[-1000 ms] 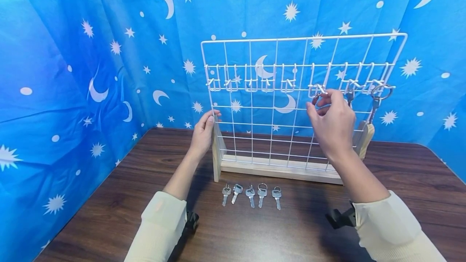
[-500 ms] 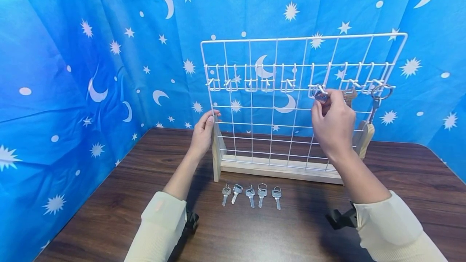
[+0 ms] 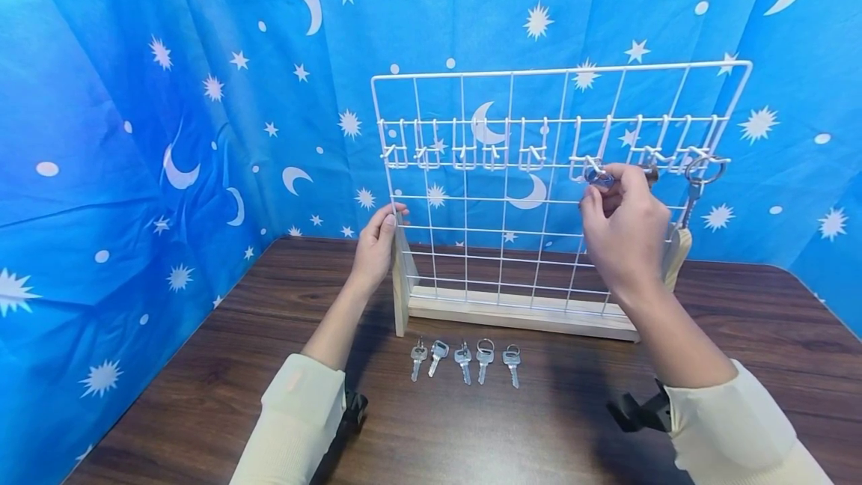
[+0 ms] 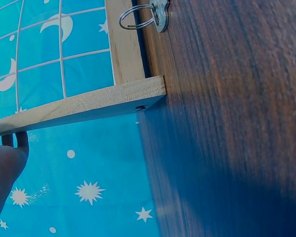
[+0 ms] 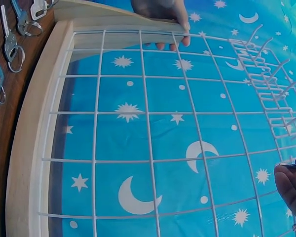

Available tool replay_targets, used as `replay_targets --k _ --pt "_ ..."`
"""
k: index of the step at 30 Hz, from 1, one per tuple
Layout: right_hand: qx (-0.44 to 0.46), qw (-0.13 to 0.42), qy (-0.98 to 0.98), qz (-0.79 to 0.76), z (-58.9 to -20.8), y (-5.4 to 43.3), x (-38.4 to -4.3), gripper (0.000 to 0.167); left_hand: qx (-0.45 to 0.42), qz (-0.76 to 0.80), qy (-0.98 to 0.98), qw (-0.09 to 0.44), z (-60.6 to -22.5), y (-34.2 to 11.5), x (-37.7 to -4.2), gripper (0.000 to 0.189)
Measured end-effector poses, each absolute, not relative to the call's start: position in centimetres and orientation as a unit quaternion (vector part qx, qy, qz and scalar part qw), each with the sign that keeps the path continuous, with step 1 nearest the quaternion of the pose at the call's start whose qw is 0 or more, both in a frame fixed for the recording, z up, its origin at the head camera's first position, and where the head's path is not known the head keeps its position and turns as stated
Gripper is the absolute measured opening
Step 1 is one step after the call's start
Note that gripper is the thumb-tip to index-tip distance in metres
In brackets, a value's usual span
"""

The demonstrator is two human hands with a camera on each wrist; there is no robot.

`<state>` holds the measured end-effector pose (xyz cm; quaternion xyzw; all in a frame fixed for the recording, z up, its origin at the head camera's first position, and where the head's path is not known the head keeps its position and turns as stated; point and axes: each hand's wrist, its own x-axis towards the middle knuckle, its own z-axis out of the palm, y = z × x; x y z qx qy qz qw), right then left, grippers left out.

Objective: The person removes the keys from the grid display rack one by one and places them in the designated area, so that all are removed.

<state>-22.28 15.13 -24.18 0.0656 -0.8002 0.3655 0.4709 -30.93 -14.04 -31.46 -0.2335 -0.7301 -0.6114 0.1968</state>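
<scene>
A white wire grid rack (image 3: 471, 198) stands on wooden feet, with a row of white hooks (image 3: 494, 157) across its upper part. My left hand (image 3: 374, 244) grips its left side post, also seen with the fingers behind the post in the left wrist view. At the third hook from the right, my right hand (image 3: 626, 234) pinches a metal key ring (image 3: 598, 175) right at the hook's tip. Part of a key (image 3: 650, 174) shows just behind the right hand's knuckles. On the far right hook hangs another key on a large ring (image 3: 705, 169).
Several silver keys with rings lie in a row on the table before the rack, among them a middle key (image 3: 463, 362). The rack's wooden base bar (image 3: 512, 309) runs along the table (image 3: 471, 432). Behind it hangs a blue cloth (image 3: 242, 96) with moons and stars.
My right hand's fingertips have shifted slightly right at the hook, and the ring they pinch has turned to show its loop. The left hand has stayed on the post.
</scene>
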Motion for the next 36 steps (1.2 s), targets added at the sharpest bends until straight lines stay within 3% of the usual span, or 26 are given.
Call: replay_targets --k 12,22,36 --pt "0.070 0.480 -0.796 0.361 -23.9 15.1 -20.9 0.024 -0.228 -0.602 -0.740 0.195 -29.7 -13.4 -28.8 0.032" --pt "0.086 0.511 -0.779 0.353 -24.1 15.3 -20.3 0.020 -0.231 -0.610 -0.733 0.194 -30.9 -13.9 -30.2 0.032" --pt "0.110 0.488 -0.782 0.373 -25.0 15.7 -19.5 0.016 -0.236 -0.605 -0.731 0.211 -32.1 -14.2 -31.5 0.036"
